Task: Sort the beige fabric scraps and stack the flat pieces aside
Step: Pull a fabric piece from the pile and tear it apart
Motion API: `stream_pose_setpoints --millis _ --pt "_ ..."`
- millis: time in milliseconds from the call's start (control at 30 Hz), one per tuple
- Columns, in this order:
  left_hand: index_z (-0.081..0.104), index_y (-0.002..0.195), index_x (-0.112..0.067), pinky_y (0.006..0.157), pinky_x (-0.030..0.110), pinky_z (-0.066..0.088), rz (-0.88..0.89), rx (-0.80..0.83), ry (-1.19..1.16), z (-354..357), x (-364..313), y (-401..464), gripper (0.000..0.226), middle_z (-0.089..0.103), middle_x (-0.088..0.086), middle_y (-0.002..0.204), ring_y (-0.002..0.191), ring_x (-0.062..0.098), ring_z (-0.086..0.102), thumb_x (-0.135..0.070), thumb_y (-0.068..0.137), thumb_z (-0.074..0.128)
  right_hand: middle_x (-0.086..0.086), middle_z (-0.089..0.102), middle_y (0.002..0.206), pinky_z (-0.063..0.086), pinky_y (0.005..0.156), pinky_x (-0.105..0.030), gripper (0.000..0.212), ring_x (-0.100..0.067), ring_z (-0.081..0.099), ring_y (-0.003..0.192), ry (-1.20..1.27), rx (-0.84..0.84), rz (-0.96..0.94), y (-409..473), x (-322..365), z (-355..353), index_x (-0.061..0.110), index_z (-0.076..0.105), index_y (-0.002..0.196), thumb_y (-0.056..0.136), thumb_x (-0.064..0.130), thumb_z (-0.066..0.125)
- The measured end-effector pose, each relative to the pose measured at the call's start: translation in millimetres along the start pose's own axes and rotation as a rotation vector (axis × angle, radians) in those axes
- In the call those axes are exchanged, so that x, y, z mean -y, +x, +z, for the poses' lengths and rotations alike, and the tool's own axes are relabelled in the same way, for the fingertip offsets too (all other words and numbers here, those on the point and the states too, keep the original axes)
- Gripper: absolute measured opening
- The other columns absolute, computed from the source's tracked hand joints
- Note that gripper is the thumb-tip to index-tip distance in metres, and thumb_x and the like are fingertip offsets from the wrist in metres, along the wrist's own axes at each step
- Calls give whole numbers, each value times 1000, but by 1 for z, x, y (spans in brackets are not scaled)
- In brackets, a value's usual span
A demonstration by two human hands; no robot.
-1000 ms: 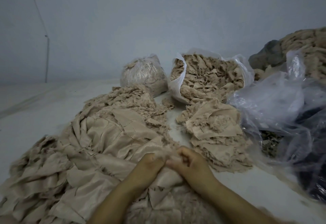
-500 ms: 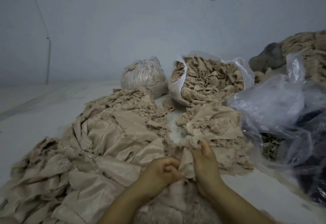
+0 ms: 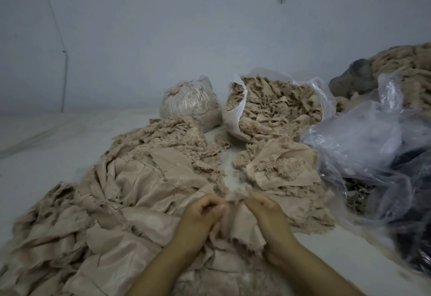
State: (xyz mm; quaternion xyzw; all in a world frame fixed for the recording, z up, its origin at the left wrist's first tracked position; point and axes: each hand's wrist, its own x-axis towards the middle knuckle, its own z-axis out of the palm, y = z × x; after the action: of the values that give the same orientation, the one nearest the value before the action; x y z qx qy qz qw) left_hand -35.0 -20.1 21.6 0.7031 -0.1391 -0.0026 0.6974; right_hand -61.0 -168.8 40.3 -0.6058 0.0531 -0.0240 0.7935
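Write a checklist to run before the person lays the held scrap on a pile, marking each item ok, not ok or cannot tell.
1. Left hand grips the scrap: ok.
2. Right hand grips it too: ok.
3. Scrap spread flat: not ok, it hangs crumpled.
4. Flat pieces pile within reach at left: ok.
5. Frayed pile kept apart by a bare strip of the surface: ok.
6. Scrap's edges clean or frayed: cannot tell.

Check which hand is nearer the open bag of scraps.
Right. The right hand sits below the open bag, nearly in line with it; the left hand is further left. Both pinch one scrap.
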Motion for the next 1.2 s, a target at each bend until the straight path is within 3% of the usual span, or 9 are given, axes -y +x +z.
stream_pose_setpoints --millis 133,267,367,433,667,767,900,1033,1200 --pt "53 78 -4 51 17 41 -11 -45 -173 -1 0 2 19 54 3 60 50 12 46 -9 95 48 -16 66 89 46 79 -44 10 -30 58 83 -21 3 -2 6 2 -6 9 63 92 95 9 53" --pt "58 97 -14 72 23 51 -27 45 -136 5 4 0 35 68 -4 86 83 11 64 -33 73 76 -18 67 83 47 74 -39 4 -26 61 75 -49 106 6 3 -4 -1 7 63 86 90 7 61" --pt "65 84 -25 56 12 45 44 -12 45 8 2 -1 9 64 -12 67 61 0 59 -16 86 66 -7 62 68 46 62 -24 18 -16 56 65 -149 98 -91 2 -6 0 6 60 77 91 17 64" --pt "63 74 -15 54 15 44 26 -73 46 7 0 -1 24 60 -8 62 60 5 54 -12 95 52 -1 58 62 42 53 -17 23 -9 52 56 -201 95 -116 2 -6 0 2 61 78 90 22 64" --pt "72 83 -13 62 23 53 -116 32 -82 6 -5 -1 31 73 10 83 76 17 69 -36 90 53 -10 71 82 54 62 -25 21 -20 67 74 -101 284 21 0 -8 1 4 68 92 81 21 73" --pt "69 90 -5 64 28 56 -196 12 -282 2 -7 0 44 71 16 88 78 21 68 -46 79 58 -10 73 84 55 68 -32 7 -20 69 76 -120 59 -113 7 -9 1 17 69 84 89 22 65" --pt "65 108 4 83 36 56 -320 228 -346 2 -7 -5 54 65 28 110 97 32 65 -33 71 78 -8 70 87 54 73 -39 8 -23 66 79 7 -176 -238 18 -6 -4 13 60 96 93 20 59" --pt "76 82 -11 66 27 55 -238 181 -275 10 -4 -7 8 72 16 87 75 20 69 -14 75 72 -6 64 74 52 60 -31 12 -14 61 63 85 -172 -216 19 -10 -4 9 55 96 90 17 62" --pt "71 63 -22 53 17 47 -93 138 32 14 -7 -10 24 64 -6 61 54 4 56 -5 80 71 -21 70 89 52 83 -50 32 -32 66 83 132 -132 -138 19 -10 -8 -2 66 102 84 24 70"
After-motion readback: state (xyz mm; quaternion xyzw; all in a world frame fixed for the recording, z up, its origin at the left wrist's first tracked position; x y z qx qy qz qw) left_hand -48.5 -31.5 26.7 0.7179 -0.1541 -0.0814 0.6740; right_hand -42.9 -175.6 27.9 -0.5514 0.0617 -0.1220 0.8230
